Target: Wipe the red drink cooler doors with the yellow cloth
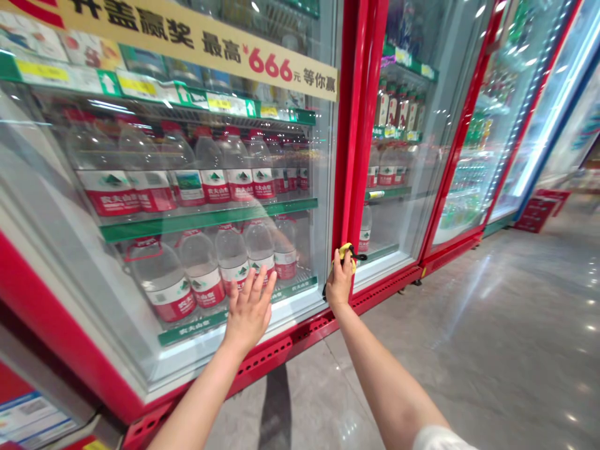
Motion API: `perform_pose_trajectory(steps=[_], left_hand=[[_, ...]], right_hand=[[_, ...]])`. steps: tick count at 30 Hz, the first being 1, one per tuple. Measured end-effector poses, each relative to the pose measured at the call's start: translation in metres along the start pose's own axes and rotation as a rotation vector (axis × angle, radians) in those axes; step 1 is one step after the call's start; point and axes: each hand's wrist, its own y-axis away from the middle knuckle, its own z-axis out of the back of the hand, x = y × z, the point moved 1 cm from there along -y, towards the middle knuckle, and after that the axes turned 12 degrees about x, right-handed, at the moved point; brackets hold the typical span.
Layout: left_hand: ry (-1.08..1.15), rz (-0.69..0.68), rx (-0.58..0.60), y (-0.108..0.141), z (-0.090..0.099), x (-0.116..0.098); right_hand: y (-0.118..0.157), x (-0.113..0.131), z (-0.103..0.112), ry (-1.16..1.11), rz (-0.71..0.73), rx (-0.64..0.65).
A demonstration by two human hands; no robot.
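Observation:
My left hand (250, 306) has its fingers spread flat at the lower part of the glass door (300, 300); whether the palm presses on the glass I cannot tell. My right hand (340, 284) is closed around a yellow cloth (345, 251) with a black loop, held against the red door frame (345, 187) low down. Much of the cloth is hidden behind my fingers. Behind the glass, large water bottles (166, 284) with red and white labels stand on the bottom shelf, and more bottles (215, 169) with red caps fill the shelf above.
A yellow banner (201, 44) with printed characters crosses the upper glass. More red-framed drink coolers (469, 169) run to the right. Shiny grey floor tiles (506, 312) lie in front. A red crate (539, 212) sits far right, and a red box with paper labels (35, 412) is at lower left.

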Motion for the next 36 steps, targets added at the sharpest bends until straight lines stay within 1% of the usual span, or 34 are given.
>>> perform_pose_trajectory(steps=[2, 4, 6, 8, 10, 11, 14, 16, 17, 18, 20, 21, 23, 24, 25, 27, 29, 30, 31, 33, 34, 35, 36], left_hand=[[0.006, -0.003, -0.009, -0.001, 0.002, 0.000], [0.006, 0.009, -0.018, -0.002, 0.004, 0.002], [-0.005, 0.020, -0.024, -0.002, 0.006, 0.004], [-0.021, 0.019, -0.030, -0.001, 0.006, 0.006], [-0.033, 0.017, -0.030, 0.000, 0.006, 0.008], [-0.036, 0.018, -0.028, 0.001, 0.006, 0.009], [-0.032, 0.027, -0.012, 0.003, 0.005, 0.011], [-0.022, 0.029, -0.006, 0.004, 0.006, 0.013], [-0.018, 0.031, -0.006, 0.005, 0.007, 0.014], [-0.015, 0.034, -0.009, 0.005, 0.008, 0.015], [-0.017, 0.049, -0.017, 0.006, 0.011, 0.019], [-0.020, 0.059, -0.020, 0.006, 0.013, 0.021], [-0.032, 0.076, -0.025, 0.008, 0.016, 0.027], [-0.038, 0.081, -0.027, 0.009, 0.017, 0.030], [-0.044, 0.084, -0.027, 0.009, 0.018, 0.032], [-0.051, 0.084, -0.029, 0.011, 0.020, 0.037], [-0.049, 0.092, -0.037, 0.013, 0.021, 0.039], [-0.047, 0.098, -0.040, 0.013, 0.023, 0.040], [-0.045, 0.105, -0.042, 0.014, 0.024, 0.041], [-0.044, 0.119, -0.042, 0.015, 0.028, 0.042], [-0.046, 0.124, -0.043, 0.015, 0.030, 0.043], [-0.049, 0.129, -0.045, 0.016, 0.033, 0.044], [-0.051, 0.136, -0.049, 0.016, 0.035, 0.046]], right_hand=[[-0.027, 0.012, 0.011, -0.009, -0.010, -0.033], [-0.062, 0.028, 0.027, 0.002, 0.016, -0.047], [-0.093, 0.044, 0.044, 0.014, 0.105, -0.030], [-0.110, 0.057, 0.053, 0.009, 0.175, -0.034], [-0.106, 0.064, 0.050, 0.017, 0.203, -0.027], [-0.097, 0.064, 0.044, 0.028, 0.209, -0.009], [-0.054, 0.058, 0.015, 0.045, 0.226, 0.082], [-0.034, 0.053, -0.001, 0.005, 0.193, 0.089], [-0.033, 0.052, -0.004, -0.027, 0.157, 0.069], [-0.038, 0.054, -0.004, -0.063, 0.113, 0.037], [-0.061, 0.066, 0.003, -0.136, 0.043, -0.030], [-0.076, 0.076, 0.010, -0.164, 0.032, -0.054], [-0.100, 0.099, 0.021, -0.187, 0.096, -0.034], [-0.105, 0.110, 0.025, -0.175, 0.151, -0.001], [-0.105, 0.118, 0.027, -0.154, 0.218, 0.039], [-0.091, 0.123, 0.025, -0.103, 0.354, 0.120], [-0.069, 0.112, 0.018, -0.076, 0.440, 0.145], [-0.061, 0.103, 0.015, -0.081, 0.438, 0.116], [-0.056, 0.093, 0.013, -0.100, 0.396, 0.059], [-0.056, 0.079, 0.011, -0.162, 0.232, -0.086], [-0.060, 0.078, 0.010, -0.193, 0.142, -0.142], [-0.066, 0.082, 0.010, -0.216, 0.071, -0.171], [-0.071, 0.090, 0.009, -0.225, 0.033, -0.170]])
